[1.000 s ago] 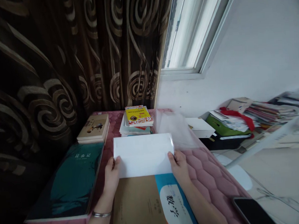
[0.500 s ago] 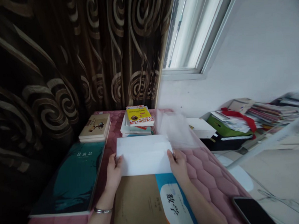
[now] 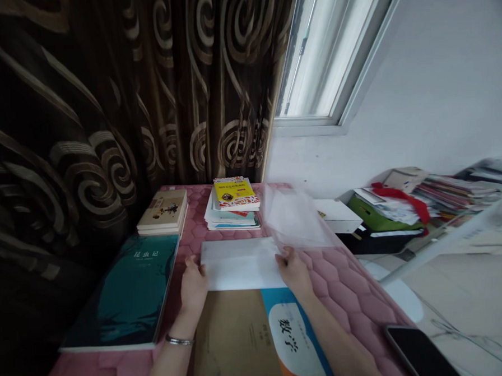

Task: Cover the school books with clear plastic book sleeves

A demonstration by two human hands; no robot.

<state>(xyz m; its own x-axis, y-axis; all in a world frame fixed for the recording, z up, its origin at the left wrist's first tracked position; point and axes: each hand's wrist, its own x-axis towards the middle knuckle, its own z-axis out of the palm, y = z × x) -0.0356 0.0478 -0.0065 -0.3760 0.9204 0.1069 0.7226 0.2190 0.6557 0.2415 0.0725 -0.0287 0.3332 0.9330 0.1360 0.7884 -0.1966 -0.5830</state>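
A white folded sheet (image 3: 241, 262) lies across the far edge of a brown paper-covered book (image 3: 234, 340) with a blue and white cover (image 3: 291, 336) showing on its right. My left hand (image 3: 193, 282) grips the sheet's left edge, fingers curled over it. My right hand (image 3: 293, 271) grips its right edge in the same way. A clear plastic sleeve (image 3: 293, 216) lies just beyond my right hand.
On the pink quilted table top (image 3: 344, 287), a large teal book (image 3: 128, 292) lies at the left, a beige book stack (image 3: 163, 212) behind it, and a yellow-topped stack (image 3: 233, 203) at the back. A dark phone (image 3: 419, 353) rests near the right edge. A patterned curtain (image 3: 103, 95) hangs behind.
The white sheet has been folded down toward the table, so less of it shows. Both hands have moved slightly away from me with it.
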